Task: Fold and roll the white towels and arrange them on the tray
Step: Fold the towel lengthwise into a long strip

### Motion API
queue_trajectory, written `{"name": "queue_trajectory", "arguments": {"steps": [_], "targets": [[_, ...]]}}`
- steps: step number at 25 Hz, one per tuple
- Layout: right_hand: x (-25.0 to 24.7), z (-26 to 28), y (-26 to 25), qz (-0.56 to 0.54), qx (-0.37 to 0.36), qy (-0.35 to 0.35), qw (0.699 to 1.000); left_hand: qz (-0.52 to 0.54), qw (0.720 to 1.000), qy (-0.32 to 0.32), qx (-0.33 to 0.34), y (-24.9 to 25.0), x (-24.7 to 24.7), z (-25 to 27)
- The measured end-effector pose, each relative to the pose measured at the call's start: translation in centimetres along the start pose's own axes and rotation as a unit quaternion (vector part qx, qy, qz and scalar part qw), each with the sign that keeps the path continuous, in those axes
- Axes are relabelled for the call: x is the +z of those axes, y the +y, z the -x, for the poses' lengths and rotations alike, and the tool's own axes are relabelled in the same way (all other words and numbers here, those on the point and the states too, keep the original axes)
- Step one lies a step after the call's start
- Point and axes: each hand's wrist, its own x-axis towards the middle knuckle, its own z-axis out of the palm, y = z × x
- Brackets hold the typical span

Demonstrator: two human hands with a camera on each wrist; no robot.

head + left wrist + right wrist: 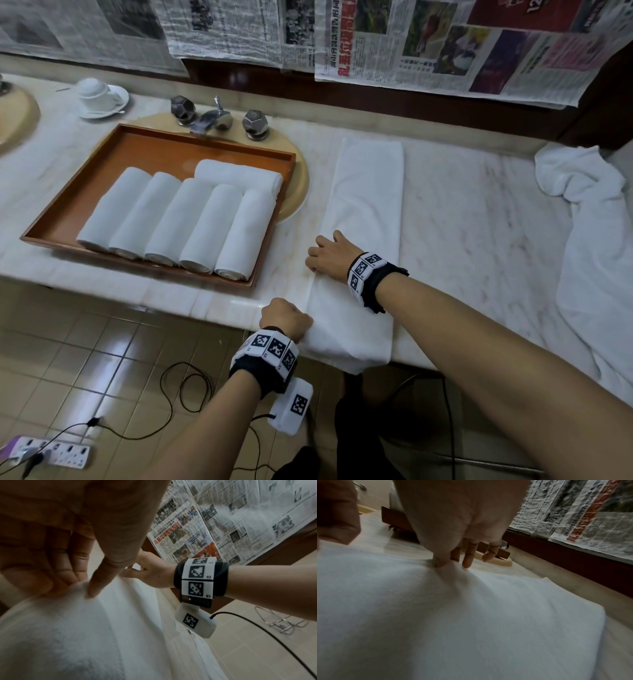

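Our left hand has its fingers and thumb curled onto the long left edge of the folded towel, pinching the cloth where it hangs over the counter's front edge. Our right hand pinches the same left edge further in, thumb and forefinger closed on a small raised pucker of cloth, while its other fingers hang straight down just beside it. The folded towel lies as a long narrow strip running from the front edge toward the back of the counter, its near end drooping past the front edge. To its left, the wooden tray sits partly over a sink basin, close to the front edge; it carries five rolled towels side by side in a row and a sixth lying crosswise behind them. A loose heap of white towels rests at the counter's right end. Near the back left stands an upturned cup on a saucer.
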Motion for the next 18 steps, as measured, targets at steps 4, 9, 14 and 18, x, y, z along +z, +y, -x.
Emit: {"name": "queue_trajectory", "arguments": {"steps": [4, 9, 14, 18], "targets": [[0.0, -0.2, 1.1, -0.009, 0.011, -0.013, 1.000, 0.010, 0.999, 0.031, 0.037, 1.4, 0.1, -0.7], [-0.7, -1.9, 2.6, 0.037, -0.006, -0.020, 0.999, -0.048, 0.998, 0.023, 0.016, 1.9, 0.7, -1.5], [-0.2, -2.8, 4.2, 0.053, -0.039, 0.004, 0.998, -0.047, 0.998, 0.026, 0.021, 3.7, 0.5, -3.0], [0.1, -3.5, 5.9, 0.061, -0.050, 0.043, 0.996, -0.057, 0.995, 0.072, 0.048, 5.0, 0.8, -3.6]]}}
